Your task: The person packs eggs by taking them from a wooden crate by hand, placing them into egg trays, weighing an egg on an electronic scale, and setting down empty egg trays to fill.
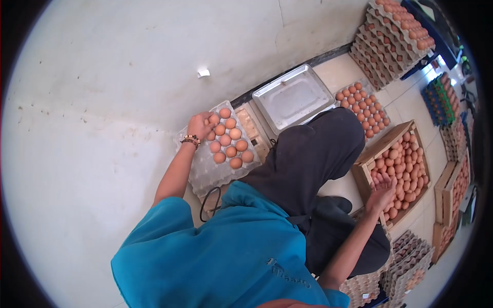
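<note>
My left hand (200, 126), with beaded bracelets at the wrist, is at the upper left edge of a grey egg tray (205, 173). Its fingers are closed around a brown egg (213, 119) at that edge. Several more brown eggs (235, 134) sit in the tray's cups beside it. Over on the right, my right hand (383, 191) is above the near side of a wooden crate (363, 180) heaped with loose brown eggs (405, 167). Its palm is turned up and its fingers are spread, with no egg visible in them.
A shallow metal tray (292, 97) lies by the wall, beside a filled egg tray (363, 109). Tall stacks of egg trays (382, 49) stand at the back right and lower right (408, 264). More wooden crates (444, 192) are at the far right. A black cable (209, 200) curls by my left side.
</note>
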Tool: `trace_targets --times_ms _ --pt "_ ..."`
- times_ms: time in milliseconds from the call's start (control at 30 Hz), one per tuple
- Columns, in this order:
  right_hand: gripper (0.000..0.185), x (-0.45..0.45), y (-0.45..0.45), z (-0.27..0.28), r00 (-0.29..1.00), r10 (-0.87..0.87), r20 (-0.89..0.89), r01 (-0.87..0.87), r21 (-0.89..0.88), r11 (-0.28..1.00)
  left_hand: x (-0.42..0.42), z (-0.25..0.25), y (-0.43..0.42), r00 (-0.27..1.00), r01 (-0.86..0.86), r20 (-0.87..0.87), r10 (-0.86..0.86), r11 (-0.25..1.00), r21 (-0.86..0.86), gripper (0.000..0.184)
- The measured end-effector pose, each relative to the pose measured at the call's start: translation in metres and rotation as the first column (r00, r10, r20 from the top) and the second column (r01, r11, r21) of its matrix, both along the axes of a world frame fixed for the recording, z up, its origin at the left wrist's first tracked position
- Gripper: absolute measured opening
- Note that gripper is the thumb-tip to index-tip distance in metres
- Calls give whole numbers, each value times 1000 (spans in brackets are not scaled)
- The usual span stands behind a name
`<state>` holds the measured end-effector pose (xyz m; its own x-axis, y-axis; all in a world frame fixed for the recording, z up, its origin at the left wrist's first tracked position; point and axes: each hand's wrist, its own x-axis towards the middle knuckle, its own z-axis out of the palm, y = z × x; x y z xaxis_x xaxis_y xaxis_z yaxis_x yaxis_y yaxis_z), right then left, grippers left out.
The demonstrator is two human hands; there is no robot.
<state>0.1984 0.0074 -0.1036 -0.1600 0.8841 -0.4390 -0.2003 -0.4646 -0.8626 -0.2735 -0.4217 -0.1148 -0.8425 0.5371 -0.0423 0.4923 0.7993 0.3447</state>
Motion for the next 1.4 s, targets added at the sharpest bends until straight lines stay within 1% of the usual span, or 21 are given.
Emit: trace_targets --times_ms 33,133,167,200,233,267,300,333,367,433,533,600,733,833,967,1133,1233,1267,1300,1333,1400 --pt "47 2 1 -2 1000 -11 -6 11 2 1000 -4 -4 -4 998 50 -48 -51 999 -11 39" --pt "48 8 5 -7 999 2 -33 -3 -19 1000 -12 -1 -12 987 135 -77 -139 990 -50 32" --pt "48 9 5 -8 999 8 -43 -9 -15 1000 -13 2 -13 993 -87 85 80 993 81 34" --pt "48 9 5 -9 998 14 -55 -14 -12 1000 -13 10 -11 926 -319 266 269 932 171 36" --pt "48 9 6 -10 998 19 -68 -19 -8 1000 -14 14 -10 793 -542 450 411 813 213 38" --pt "49 9 6 -11 997 11 -74 -12 -15 1000 -24 4 -23 705 -624 651 283 684 378 40" --pt "49 8 6 -9 997 5 -79 -7 -23 1000 -37 -14 -48 605 -713 790 97 507 484 42" --pt "49 7 5 -9 997 0 -83 -2 -32 999 -39 -13 -57 507 -800 853 -126 301 519 45" --pt "49 7 6 -9 997 1 -80 -4 -41 999 -39 -17 -62 512 -808 852 -114 274 522 45" --pt "50 8 9 -11 997 -2 -74 -2 -57 998 -25 4 -50 522 -819 848 -92 223 528 47" --pt "50 9 10 -11 997 -24 -69 18 -80 997 -18 7 -49 563 -807 822 -90 156 570 41" --pt "50 8 10 -11 997 -29 -73 23 -76 997 -24 -18 -65 637 -749 771 -23 221 625 42" --pt "52 11 11 -16 996 -37 -86 32 -65 997 -11 -24 -68 714 -687 695 91 287 668 42" --pt "53 14 13 -20 996 -44 -77 38 -74 997 -3 -18 -70 764 -628 604 227 474 617 42" --pt "53 14 15 -26 996 -29 -87 24 -58 998 4 -9 -74 795 -593 561 230 491 639 43" --pt "57 17 17 -29 998 -19 -55 16 -52 998 4 -36 -83 866 -497 403 295 592 635 50" --pt "62 18 18 -34 996 -48 -79 46 -39 998 12 -54 -88 953 -296 159 260 666 685 52" --pt "65 15 16 -24 997 -76 -32 75 -43 996 11 -59 -90 958 -280 131 255 734 618 46" --pt "64 22 22 -24 989 -143 -30 142 -29 989 -2 -83 -107 978 -180 1 207 849 497 40" --pt "61 18 19 -1 971 -237 1 237 9 971 5 -72 -104 983 -161 -28 183 917 364 35" --pt "48 53 51 -8 894 -420 -159 429 25 903 19 -56 -90 991 -52 -101 89 945 323 34"
